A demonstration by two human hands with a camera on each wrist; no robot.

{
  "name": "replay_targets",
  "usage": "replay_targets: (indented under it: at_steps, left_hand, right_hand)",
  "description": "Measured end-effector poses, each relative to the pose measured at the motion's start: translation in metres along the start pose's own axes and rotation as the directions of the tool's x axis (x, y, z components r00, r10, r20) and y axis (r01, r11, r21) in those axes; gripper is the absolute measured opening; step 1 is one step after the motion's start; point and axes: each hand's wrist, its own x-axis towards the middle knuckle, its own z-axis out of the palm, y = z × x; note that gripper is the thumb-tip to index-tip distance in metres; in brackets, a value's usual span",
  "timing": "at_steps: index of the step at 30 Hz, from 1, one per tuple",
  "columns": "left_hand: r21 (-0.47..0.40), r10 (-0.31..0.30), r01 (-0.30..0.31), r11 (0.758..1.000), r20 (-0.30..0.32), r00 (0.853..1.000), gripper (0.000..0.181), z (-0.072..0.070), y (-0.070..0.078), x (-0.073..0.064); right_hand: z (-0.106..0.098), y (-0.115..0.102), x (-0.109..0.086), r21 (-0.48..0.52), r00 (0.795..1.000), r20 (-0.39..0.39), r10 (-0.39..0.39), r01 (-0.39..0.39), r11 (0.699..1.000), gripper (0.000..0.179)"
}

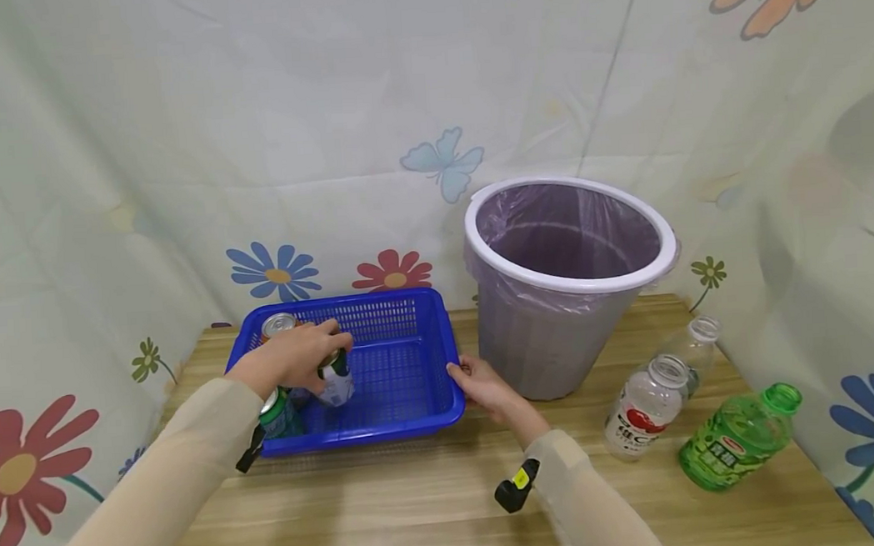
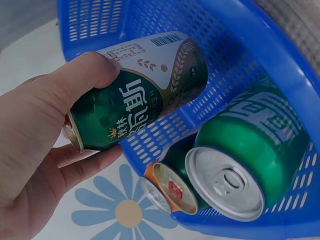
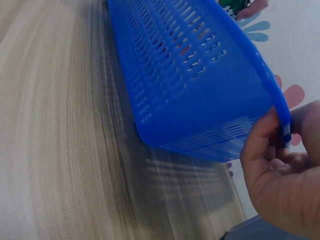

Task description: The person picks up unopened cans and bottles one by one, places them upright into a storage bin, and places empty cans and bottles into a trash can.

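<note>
My left hand [image 1: 302,354] grips a green and white drink can [image 2: 145,85] near its top, inside the blue plastic basket [image 1: 409,429]. Thumb and fingers lie on opposite sides of this can in the left wrist view. Beside it in the basket's left part are a bright green can [image 2: 250,150], a dark green can [image 2: 176,182] and an orange can [image 2: 156,194]. With my right hand [image 1: 485,384] I pinch the basket's right rim between thumb and fingers; the right wrist view shows that hand [image 3: 285,170] curled at the rim.
Right of the basket stands a grey trash bin [image 1: 553,333] with a white rim and a clear liner. Farther right on the wooden table [image 1: 391,510] are two clear bottles [image 1: 644,411] and a green bottle [image 1: 740,442]. A flowered curtain [image 1: 339,145] surrounds the table's back and sides.
</note>
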Motion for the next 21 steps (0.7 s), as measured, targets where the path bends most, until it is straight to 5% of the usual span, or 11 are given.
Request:
replay_targets:
  at_steps: [7,21]
  left_hand:
    - [-0.056,-0.022,0.023,0.998,0.009,1.000,0.052,0.007,-0.004,0.009]
    - [-0.121,-0.161,0.168,0.978,0.060,0.985,0.056,0.013,-0.017,0.022]
  right_hand:
    - [0.001,0.000,-0.002,0.011,1.000,-0.003,-0.008,0.008,1.000,0.033]
    - [0.000,-0.005,-0.004,0.002,1.000,0.017,-0.003,0.003,1.000,0.038]
